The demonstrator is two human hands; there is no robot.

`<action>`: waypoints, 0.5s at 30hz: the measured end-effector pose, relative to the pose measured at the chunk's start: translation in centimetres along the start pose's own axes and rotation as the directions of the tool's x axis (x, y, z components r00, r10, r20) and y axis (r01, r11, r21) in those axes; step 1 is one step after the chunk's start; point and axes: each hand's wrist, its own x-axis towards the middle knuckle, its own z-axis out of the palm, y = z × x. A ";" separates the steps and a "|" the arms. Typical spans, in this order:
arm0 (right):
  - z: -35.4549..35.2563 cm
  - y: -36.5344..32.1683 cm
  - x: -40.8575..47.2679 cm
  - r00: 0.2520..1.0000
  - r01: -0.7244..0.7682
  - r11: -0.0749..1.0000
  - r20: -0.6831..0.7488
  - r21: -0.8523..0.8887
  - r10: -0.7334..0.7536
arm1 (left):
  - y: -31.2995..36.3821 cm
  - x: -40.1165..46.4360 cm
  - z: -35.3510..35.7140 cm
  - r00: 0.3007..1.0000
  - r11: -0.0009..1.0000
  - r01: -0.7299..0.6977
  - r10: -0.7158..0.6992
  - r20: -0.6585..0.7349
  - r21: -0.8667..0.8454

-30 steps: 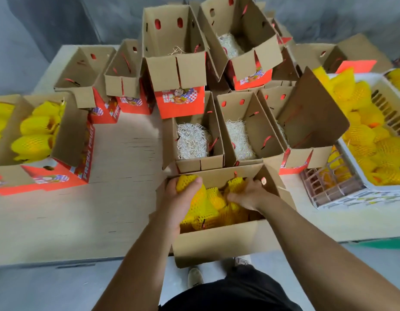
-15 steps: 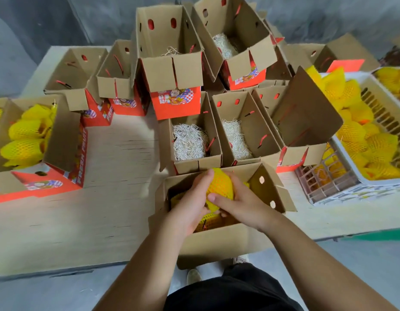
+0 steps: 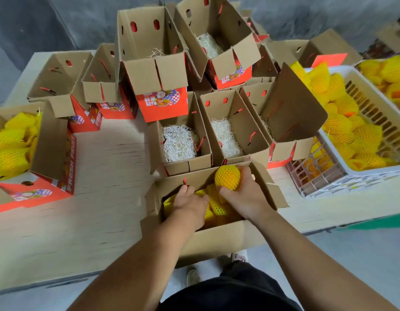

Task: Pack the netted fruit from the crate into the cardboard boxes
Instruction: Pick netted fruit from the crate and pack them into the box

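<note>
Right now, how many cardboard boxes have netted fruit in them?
2: the near box at the table edge, where the right hand grips a netted fruit, and the open box at far left. The others show straw or hidden floors, so more may exist.

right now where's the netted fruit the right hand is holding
In the head view, the netted fruit sits in the right hand, at the far right corner of the nearest cardboard box, just in front of the straw-lined boxes.
</note>
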 end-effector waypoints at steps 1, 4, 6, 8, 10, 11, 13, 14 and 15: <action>0.2 -0.2 -0.2 1.000 0.029 0.999 0.003 -0.017 -0.028 | -0.1 0.1 0.1 0.999 0.999 -0.017 0.018 -0.032 0.031; 0.4 -0.5 -0.6 0.979 0.072 0.997 0.195 -0.022 -0.066 | -0.8 0.0 0.3 0.996 1.000 -0.031 0.030 -0.087 -0.002; 0.3 -0.6 -0.5 0.932 0.044 0.999 0.360 -0.011 -0.037 | -1.4 -0.4 0.2 0.994 0.994 -0.044 0.034 -0.107 -0.096; 0.0 -0.5 -0.1 0.919 -0.060 0.995 0.393 0.075 0.025 | -1.9 -1.1 -0.1 0.989 0.979 -0.064 0.036 -0.147 -0.195; -0.2 -0.4 0.4 0.927 -0.153 0.972 0.368 0.178 0.078 | -2.6 -1.6 -0.3 0.968 0.963 -0.101 0.037 -0.247 -0.250; -0.3 -0.4 0.5 0.933 -0.187 0.961 0.344 0.204 0.108 | -2.8 -1.5 -0.5 0.951 0.953 -0.132 0.044 -0.307 -0.273; -0.5 -0.4 0.9 0.957 -0.226 0.947 0.232 0.228 0.173 | -2.9 -1.0 -0.7 0.918 0.937 -0.176 0.046 -0.394 -0.303; -0.6 -0.4 1.1 0.967 -0.234 0.947 0.151 0.220 0.204 | -2.8 -0.8 -0.7 0.907 0.942 -0.171 0.037 -0.418 -0.287; -0.8 -0.4 1.2 0.971 -0.236 0.952 0.074 0.192 0.226 | -2.4 -0.6 -0.6 0.899 0.960 -0.145 0.026 -0.438 -0.241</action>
